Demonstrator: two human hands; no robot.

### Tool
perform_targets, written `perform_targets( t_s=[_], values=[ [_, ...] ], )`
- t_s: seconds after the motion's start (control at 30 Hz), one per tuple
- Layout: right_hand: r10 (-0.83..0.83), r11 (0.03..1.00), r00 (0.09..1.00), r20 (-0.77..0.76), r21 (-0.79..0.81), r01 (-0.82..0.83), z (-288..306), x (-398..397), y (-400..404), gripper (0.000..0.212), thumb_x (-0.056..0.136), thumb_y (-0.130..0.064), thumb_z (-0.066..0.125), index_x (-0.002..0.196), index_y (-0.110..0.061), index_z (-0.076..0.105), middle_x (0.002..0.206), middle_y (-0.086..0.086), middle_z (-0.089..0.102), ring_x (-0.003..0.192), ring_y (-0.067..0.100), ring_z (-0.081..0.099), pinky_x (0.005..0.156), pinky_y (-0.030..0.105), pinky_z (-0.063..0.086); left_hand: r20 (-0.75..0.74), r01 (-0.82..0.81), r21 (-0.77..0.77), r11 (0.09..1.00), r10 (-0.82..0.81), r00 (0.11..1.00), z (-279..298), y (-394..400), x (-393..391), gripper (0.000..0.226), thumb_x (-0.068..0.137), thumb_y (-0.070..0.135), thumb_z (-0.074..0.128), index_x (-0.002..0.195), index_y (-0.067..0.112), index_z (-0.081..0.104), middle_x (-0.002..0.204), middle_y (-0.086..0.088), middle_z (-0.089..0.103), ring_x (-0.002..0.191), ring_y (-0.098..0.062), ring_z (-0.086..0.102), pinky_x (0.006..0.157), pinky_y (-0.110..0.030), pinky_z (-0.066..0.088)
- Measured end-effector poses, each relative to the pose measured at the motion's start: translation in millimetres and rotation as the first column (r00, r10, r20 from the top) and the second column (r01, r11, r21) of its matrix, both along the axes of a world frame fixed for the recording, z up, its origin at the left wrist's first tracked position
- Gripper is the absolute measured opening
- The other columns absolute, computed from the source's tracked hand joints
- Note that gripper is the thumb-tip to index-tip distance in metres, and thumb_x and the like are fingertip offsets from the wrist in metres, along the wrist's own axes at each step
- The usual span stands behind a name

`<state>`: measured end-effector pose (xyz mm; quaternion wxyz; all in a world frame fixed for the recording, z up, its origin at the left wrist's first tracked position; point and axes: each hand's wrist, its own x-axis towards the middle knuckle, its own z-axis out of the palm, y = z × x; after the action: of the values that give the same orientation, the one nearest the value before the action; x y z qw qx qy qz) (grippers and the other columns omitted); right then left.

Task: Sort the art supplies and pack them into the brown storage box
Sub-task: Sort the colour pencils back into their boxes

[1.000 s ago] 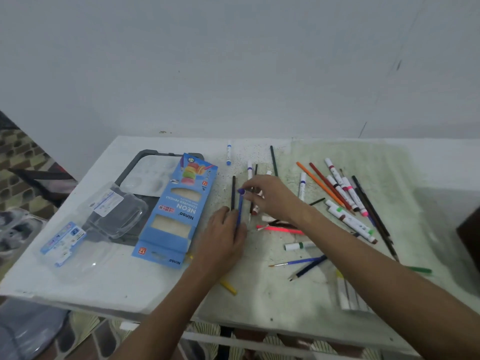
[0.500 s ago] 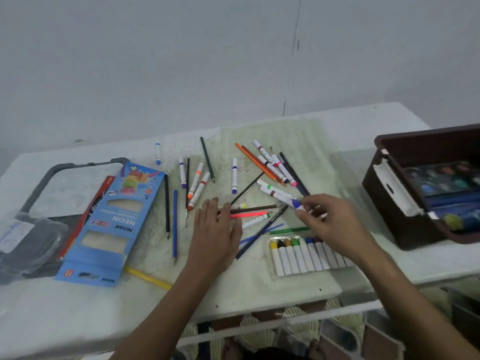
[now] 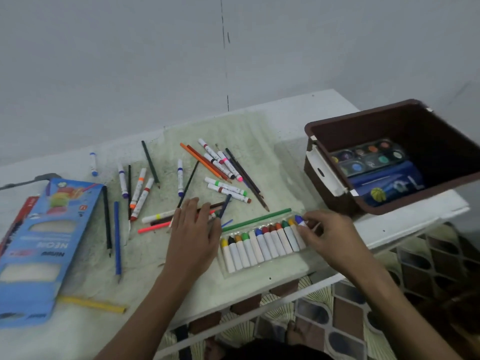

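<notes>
My right hand [image 3: 330, 237] pinches a blue-tipped white marker [image 3: 300, 220] at the right end of the clear marker tray [image 3: 262, 245], which holds a row of several white markers with coloured caps. My left hand [image 3: 192, 235] lies flat with straight fingers on a cluster of pens and pencils [image 3: 166, 219] at the table's middle. The brown storage box [image 3: 322, 175] stands at the right, tilted, holding a watercolour palette [image 3: 368, 157] and a blue case [image 3: 387, 185]. Loose markers and pencils [image 3: 220, 167] are scattered behind my hands.
A blue neon pencil carton [image 3: 44, 242] lies at the left, with a yellow pencil [image 3: 93, 304] near the front edge and blue and black pencils [image 3: 114, 229] beside it. The white table [image 3: 415, 216] ends just right of the box. Patterned floor shows below.
My view swung right, bringing the brown box in. My right hand carried the blue-tipped marker right and down to the end of the marker tray. My left hand stayed flat on the pens.
</notes>
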<state>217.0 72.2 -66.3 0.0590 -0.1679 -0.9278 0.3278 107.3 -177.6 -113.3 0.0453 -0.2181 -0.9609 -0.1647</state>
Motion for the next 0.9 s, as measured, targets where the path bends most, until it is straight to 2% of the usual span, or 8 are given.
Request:
perform_targets(
  t_s=[0.1,0.13,0.27,0.4,0.57,0.73,0.9],
  values=[
    [-0.019,0.999,1.0,0.017,0.033,0.018,-1,0,1,0.015,0.086,-0.022,0.068,0.093,-0.009,0.071,0.083,0.003,0.064,0.072,0.011,0.059,0.068,0.026,0.05,0.019,-0.006,0.015,1.0,0.005,1.0,-2,3,0,0.051,0.095,0.039,0.034,0.128,0.006,0.054,0.137,-0.018,0.048,0.13,-0.034,0.04,0.108,-0.049,0.035],
    [-0.024,0.999,0.999,0.022,0.038,0.023,-2,-1,2,0.017,0.086,-0.022,0.068,0.095,-0.008,0.071,0.085,0.004,0.064,0.074,0.013,0.059,0.069,0.026,0.049,0.025,-0.009,0.021,1.0,0.009,1.0,-2,3,0,0.051,0.095,0.039,0.036,0.129,0.006,0.054,0.138,-0.018,0.047,0.131,-0.034,0.04,0.109,-0.049,0.034],
    [-0.027,0.998,1.0,0.015,0.062,0.026,-7,-1,1,0.019,0.087,-0.025,0.068,0.098,-0.009,0.07,0.089,0.004,0.06,0.075,0.011,0.055,0.064,0.014,0.039,0.041,-0.019,0.032,0.999,0.018,0.999,-2,2,1,0.05,0.095,0.037,0.038,0.132,0.007,0.051,0.141,-0.016,0.044,0.134,-0.031,0.035,0.111,-0.048,0.031],
    [-0.034,0.997,0.999,-0.013,0.065,0.035,-10,2,2,0.026,0.086,-0.027,0.069,0.103,-0.007,0.07,0.09,0.003,0.059,0.076,0.014,0.055,0.068,0.021,0.042,0.052,-0.033,0.04,0.999,0.031,0.998,-2,3,3,0.05,0.095,0.037,0.037,0.133,0.007,0.05,0.142,-0.016,0.043,0.135,-0.03,0.034,0.111,-0.049,0.031],
    [-0.009,1.0,1.0,-0.029,0.026,0.01,-13,7,5,0.027,0.087,-0.025,0.068,0.108,-0.009,0.07,0.096,-0.001,0.057,0.075,0.008,0.056,0.074,0.018,0.042,0.045,-0.041,0.048,0.998,0.039,0.998,-1,5,4,0.049,0.095,0.036,0.039,0.131,0.005,0.051,0.14,-0.016,0.045,0.133,-0.03,0.036,0.11,-0.05,0.034],
    [0.051,0.999,0.999,-0.017,-0.013,-0.051,-13,5,7,0.026,0.091,-0.017,0.062,0.116,-0.011,0.068,0.099,-0.003,0.055,0.087,0.009,0.054,0.084,0.018,0.043,0.039,-0.047,0.049,0.998,0.045,0.998,2,0,0,0.05,0.094,0.035,0.039,0.13,0.004,0.053,0.139,-0.018,0.046,0.131,-0.032,0.039,0.109,-0.049,0.035],
    [0.125,0.991,0.991,-0.051,-0.038,-0.127,-18,-7,-6,0.026,0.089,-0.012,0.064,0.115,-0.01,0.068,0.095,-0.005,0.052,0.088,0.007,0.051,0.075,0.001,0.033,0.044,-0.096,0.011,0.995,0.096,0.994,6,-19,-5,0.051,0.094,0.036,0.039,0.132,0.005,0.052,0.142,-0.019,0.044,0.132,-0.033,0.039,0.107,-0.049,0.037]
  ],
)
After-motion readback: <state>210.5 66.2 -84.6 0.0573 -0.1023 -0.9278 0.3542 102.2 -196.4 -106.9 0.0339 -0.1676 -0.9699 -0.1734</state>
